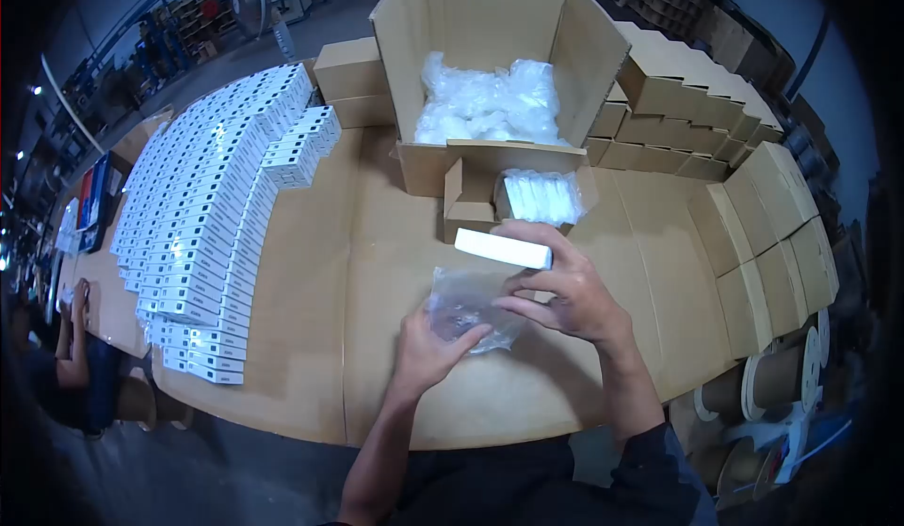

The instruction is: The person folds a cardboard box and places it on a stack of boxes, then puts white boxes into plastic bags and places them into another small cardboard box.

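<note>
My left hand (429,349) is closed on a clear plastic bag (466,298), thumb across its lower part. In my right hand (570,291) is a slim white box (503,249), gripped above the bag and tilted slightly down to the right. The lower fingers of that hand reach to the bag's right edge. Just beyond the hands, a small open carton (468,213) holds several bagged white packs (539,196). Behind it stands a large open carton (490,17) with a heap of clear plastic bags (490,102) inside.
Stacked white boxes (202,196) cover the left of the cardboard-topped table (395,243). Brown cartons (777,234) line the right side, and more (697,83) are piled at the back right. A person (71,356) works at the far left. Cable spools (782,375) stand below the right edge.
</note>
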Tool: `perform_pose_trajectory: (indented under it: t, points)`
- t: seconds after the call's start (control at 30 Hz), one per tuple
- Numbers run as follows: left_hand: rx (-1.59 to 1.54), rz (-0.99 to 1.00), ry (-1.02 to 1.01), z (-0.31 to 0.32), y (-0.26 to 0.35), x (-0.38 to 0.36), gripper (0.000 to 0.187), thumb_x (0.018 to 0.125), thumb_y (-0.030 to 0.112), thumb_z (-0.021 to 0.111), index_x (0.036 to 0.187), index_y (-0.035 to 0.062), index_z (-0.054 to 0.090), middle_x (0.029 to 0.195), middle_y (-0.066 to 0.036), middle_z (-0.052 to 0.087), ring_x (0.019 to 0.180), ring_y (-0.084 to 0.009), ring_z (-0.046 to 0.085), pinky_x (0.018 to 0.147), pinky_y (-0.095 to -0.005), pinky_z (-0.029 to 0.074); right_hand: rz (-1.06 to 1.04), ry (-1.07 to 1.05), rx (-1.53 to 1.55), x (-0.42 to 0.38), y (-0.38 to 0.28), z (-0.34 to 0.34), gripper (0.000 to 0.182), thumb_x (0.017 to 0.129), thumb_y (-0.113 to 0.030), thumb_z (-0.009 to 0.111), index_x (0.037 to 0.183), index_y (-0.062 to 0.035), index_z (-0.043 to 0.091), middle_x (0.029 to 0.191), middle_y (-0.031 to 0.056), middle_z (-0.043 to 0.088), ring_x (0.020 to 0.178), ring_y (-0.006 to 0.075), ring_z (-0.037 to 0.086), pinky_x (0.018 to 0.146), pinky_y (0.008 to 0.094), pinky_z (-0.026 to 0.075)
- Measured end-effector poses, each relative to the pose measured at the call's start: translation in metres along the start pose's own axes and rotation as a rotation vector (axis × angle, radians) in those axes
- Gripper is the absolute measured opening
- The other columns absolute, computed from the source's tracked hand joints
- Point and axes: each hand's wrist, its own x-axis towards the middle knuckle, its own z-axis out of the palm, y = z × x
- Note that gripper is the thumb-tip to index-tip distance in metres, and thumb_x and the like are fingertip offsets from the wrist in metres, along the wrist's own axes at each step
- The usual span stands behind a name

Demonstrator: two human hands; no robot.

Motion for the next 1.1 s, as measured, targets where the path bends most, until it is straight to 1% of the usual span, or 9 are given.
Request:
perform_pose_trajectory:
  t: [0.1, 0.2, 0.27, 0.43, 0.67, 0.77, 0.87, 0.97, 1.1]
  points:
    - [0.035, -0.026, 0.034, 0.0, -0.011, 0.001, 0.051, 0.081, 0.017, 0.089, 0.123, -0.0014, 0.067, 0.107, -0.016, 0.078, 0.099, -0.021, 0.076, 0.089, -0.0362, 0.059, 0.066, -0.025, 0.142, 0.001, -0.002, -0.002, 0.022, 0.072, -0.014, 0.091, 0.078, -0.0016, 0.074, 0.133, 0.0165, 0.062, 0.122, 0.0353, 0.063, 0.1, 0.0425, 0.054]
    - [0.024, -0.029, 0.028, 0.001, -0.007, -0.003, 0.051, 0.081, 0.017, 0.089, 0.123, -0.0011, 0.068, 0.107, -0.015, 0.078, 0.099, -0.0213, 0.076, 0.089, -0.0362, 0.059, 0.106, 0.066, 0.061, -0.003, 0.0, -0.004, 0.019, 0.074, -0.006, 0.087, 0.092, -0.0066, 0.08, 0.134, 0.0185, 0.062, 0.122, 0.0355, 0.064, 0.1, 0.0434, 0.053]
    - [0.019, -0.019, 0.03, 0.001, -0.004, -0.004, 0.051, 0.081, 0.017, 0.089, 0.123, -0.0017, 0.068, 0.106, -0.015, 0.078, 0.098, -0.0211, 0.076, 0.089, -0.036, 0.059, 0.066, 0.113, 0.016, 0.0, 0.002, -0.013, 0.032, 0.075, 0.004, 0.079, 0.103, -0.0103, 0.082, 0.133, 0.0205, 0.063, 0.12, 0.0345, 0.064, 0.1, 0.044, 0.052]
    - [-0.032, -0.055, 0.012, 0.0, -0.003, -0.006, 0.049, 0.081, 0.016, 0.089, 0.122, -0.0031, 0.068, 0.105, -0.015, 0.078, 0.098, -0.021, 0.076, 0.089, -0.0361, 0.059, 0.056, 0.117, 0.279, 0.007, 0.011, -0.026, 0.046, 0.075, 0.019, 0.069, 0.111, -0.0101, 0.076, 0.11, 0.0111, 0.072, 0.108, 0.0302, 0.065, 0.088, 0.0412, 0.054]
    - [-0.007, -0.024, 0.018, -0.003, -0.01, -0.007, 0.05, 0.08, 0.017, 0.089, 0.121, -0.0032, 0.068, 0.105, -0.015, 0.078, 0.098, -0.021, 0.076, 0.089, -0.0365, 0.059, -0.018, -0.054, 0.362, 0.022, 0.015, -0.032, 0.039, 0.08, 0.014, 0.072, 0.112, -0.0077, 0.073, 0.105, 0.0084, 0.071, 0.099, 0.0259, 0.065, 0.083, 0.0371, 0.053]
    - [0.018, -0.026, 0.022, -0.004, -0.011, -0.007, 0.05, 0.08, 0.019, 0.089, 0.121, -0.0027, 0.069, 0.105, -0.015, 0.078, 0.097, -0.0214, 0.076, 0.088, -0.0365, 0.059, -0.036, -0.139, 0.361, 0.026, 0.02, -0.031, 0.032, 0.078, 0.016, 0.071, 0.103, -0.0049, 0.072, 0.102, 0.0108, 0.069, 0.094, 0.0235, 0.065, 0.067, 0.0328, 0.05]
    - [0.038, -0.03, 0.02, -0.004, -0.006, -0.007, 0.051, 0.08, 0.022, 0.09, 0.12, -0.0021, 0.069, 0.104, -0.015, 0.078, 0.097, -0.0221, 0.076, 0.087, -0.0365, 0.059, -0.003, -0.283, 0.331, 0.034, 0.018, -0.04, 0.024, 0.079, 0.012, 0.067, 0.094, -0.0049, 0.074, 0.098, 0.0091, 0.068, 0.091, 0.0224, 0.063, 0.066, 0.0328, 0.046]
    - [0.037, -0.032, 0.008, -0.004, -0.005, -0.007, 0.051, 0.079, 0.022, 0.09, 0.119, -0.0021, 0.069, 0.104, -0.015, 0.078, 0.096, -0.0226, 0.076, 0.086, -0.0367, 0.059, 0.041, -0.32, 0.353, 0.044, 0.018, -0.037, 0.022, 0.078, 0.011, 0.064, 0.088, -0.0047, 0.075, 0.095, 0.0085, 0.066, 0.087, 0.0215, 0.062, 0.066, 0.0327, 0.044]
    - [0.096, -0.036, -0.029, -0.005, -0.009, -0.006, 0.05, 0.079, 0.022, 0.091, 0.117, -0.004, 0.069, 0.104, -0.015, 0.078, 0.095, -0.0213, 0.076, 0.085, -0.0368, 0.059, 0.027, -0.424, 0.432, 0.054, 0.012, -0.016, 0.019, 0.093, -0.003, 0.06, 0.106, -0.0052, 0.074, 0.102, 0.0119, 0.068, 0.093, 0.0297, 0.065, 0.082, 0.0397, 0.051]
